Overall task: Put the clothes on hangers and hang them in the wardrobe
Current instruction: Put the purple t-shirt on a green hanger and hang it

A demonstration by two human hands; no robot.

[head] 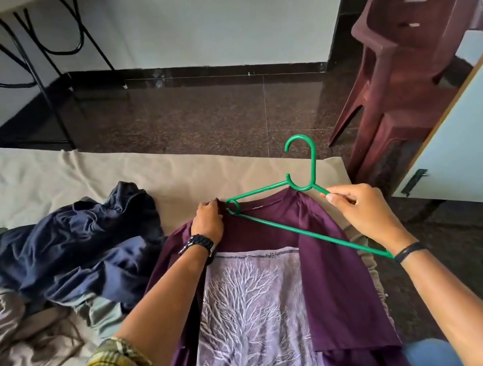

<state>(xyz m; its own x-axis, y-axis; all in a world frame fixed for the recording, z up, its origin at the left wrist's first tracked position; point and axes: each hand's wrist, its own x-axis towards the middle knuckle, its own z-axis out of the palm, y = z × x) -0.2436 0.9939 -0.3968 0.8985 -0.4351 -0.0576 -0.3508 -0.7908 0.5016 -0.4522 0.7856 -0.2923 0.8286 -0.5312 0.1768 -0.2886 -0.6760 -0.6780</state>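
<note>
A purple T-shirt [328, 279] with a pale tree print lies flat on the bed in front of me, collar pointing away. A green plastic hanger [287, 227] lies over its collar and right shoulder, hook up. My left hand [208, 221] pinches the shirt's left shoulder seam beside the hanger's left end. My right hand [359, 212] grips the hanger's right arm just below the hook.
A crumpled dark blue garment [81, 245] and more clothes [22, 331] lie to the left on the beige bedsheet [32, 184]. Maroon plastic chairs [401, 45] are stacked at the right on the dark floor. A pale blue wardrobe door [469, 138] stands open at the right.
</note>
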